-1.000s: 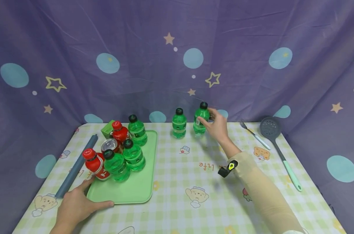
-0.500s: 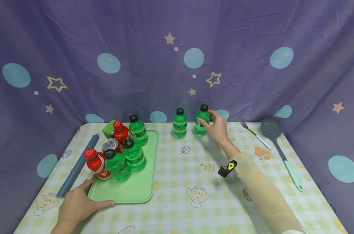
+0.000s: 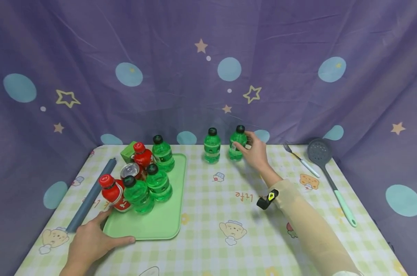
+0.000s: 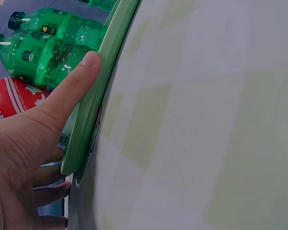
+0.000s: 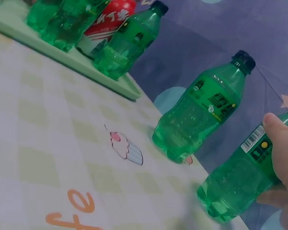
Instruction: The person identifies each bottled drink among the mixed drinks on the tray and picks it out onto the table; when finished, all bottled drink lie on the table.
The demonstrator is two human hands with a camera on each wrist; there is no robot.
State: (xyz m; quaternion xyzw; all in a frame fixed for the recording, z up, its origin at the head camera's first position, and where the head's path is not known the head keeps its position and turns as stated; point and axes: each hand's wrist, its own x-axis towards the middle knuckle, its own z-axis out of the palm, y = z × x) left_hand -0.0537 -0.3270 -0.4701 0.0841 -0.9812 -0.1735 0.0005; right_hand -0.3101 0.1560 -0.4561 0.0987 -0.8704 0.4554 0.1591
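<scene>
My right hand (image 3: 256, 153) grips a green soda bottle (image 3: 237, 147) with a black cap, thumb across its label, upright at the far side of the table. A similar green bottle (image 3: 212, 146) stands just left of it. In the right wrist view, the thumb lies beside the barcode of the gripped bottle (image 5: 245, 167). My left hand (image 3: 91, 241) spans the near-left corner of the light green tray (image 3: 160, 226). Its thumb lies straight along the tray's front rim (image 4: 105, 81), with the other fingers spread past the corner.
The tray carries several green bottles (image 3: 139, 197), two red bottles (image 3: 113, 195), a can (image 3: 130, 170) and a green box (image 3: 127, 153). A grey-blue rod (image 3: 91, 197) lies to its left. A fork (image 3: 299, 159) and a slotted skimmer (image 3: 327, 176) lie at right.
My right hand has lowered the gripped bottle slightly toward the tablecloth. The left hand and the tray keep their places.
</scene>
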